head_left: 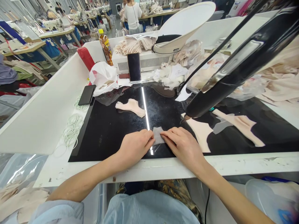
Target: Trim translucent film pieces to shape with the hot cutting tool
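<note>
Small grey fabric piece [158,135] lies flat on the black desk [105,130], near the front edge, beside the bright reflected light strip [145,107]. Left hand [136,146]: fingers curled, tips gripping the piece's left edge. Right hand [184,144]: fingers bent and together, tips gripping its right edge. Pink fabric cutout [130,107] lies further back, apart from both hands. Dark phone [87,95] at the desk's left margin; white rubber bands [71,127] just below it.
</note>
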`<state>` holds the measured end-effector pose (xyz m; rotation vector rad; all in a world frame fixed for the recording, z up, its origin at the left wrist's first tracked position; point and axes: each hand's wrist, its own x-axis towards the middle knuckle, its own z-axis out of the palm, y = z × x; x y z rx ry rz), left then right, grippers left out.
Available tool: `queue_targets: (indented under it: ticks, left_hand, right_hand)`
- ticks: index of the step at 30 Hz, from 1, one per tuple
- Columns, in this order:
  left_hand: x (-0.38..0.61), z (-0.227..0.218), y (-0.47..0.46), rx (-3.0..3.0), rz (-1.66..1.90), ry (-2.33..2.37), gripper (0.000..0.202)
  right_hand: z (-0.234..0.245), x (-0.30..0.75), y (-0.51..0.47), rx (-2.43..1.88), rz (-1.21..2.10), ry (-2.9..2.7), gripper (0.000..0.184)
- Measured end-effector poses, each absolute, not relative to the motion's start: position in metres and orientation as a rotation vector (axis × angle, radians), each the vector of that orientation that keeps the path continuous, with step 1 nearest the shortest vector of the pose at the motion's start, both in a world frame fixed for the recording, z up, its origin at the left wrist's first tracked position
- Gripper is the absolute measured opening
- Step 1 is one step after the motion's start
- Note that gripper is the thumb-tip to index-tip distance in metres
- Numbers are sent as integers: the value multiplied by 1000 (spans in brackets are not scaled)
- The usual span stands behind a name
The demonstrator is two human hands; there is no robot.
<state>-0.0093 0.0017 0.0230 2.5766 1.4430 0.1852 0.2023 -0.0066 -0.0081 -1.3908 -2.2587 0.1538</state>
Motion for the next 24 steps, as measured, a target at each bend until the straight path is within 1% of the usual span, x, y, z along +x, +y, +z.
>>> queue_targets:
  ticks: [4,7,11,15,24]
  left_hand:
    - [-9,25,1,2662,180,1498,20]
    - [-10,25,2,2825,266,1501,23]
    - [-8,23,3,2909,447,1238,25]
    - [-3,17,3,2873,559,1017,21]
    - [0,10,5,2901,538,995,23]
  right_hand:
    - [-8,202,-6,-1397,161,-2259,26]
    - [-7,201,-7,-1396,161,-2260,26]
    - [-7,201,-7,-1389,150,-2259,28]
    - [-7,201,-7,-1384,130,-2262,29]
    - [-8,201,-6,-1397,133,-2270,28]
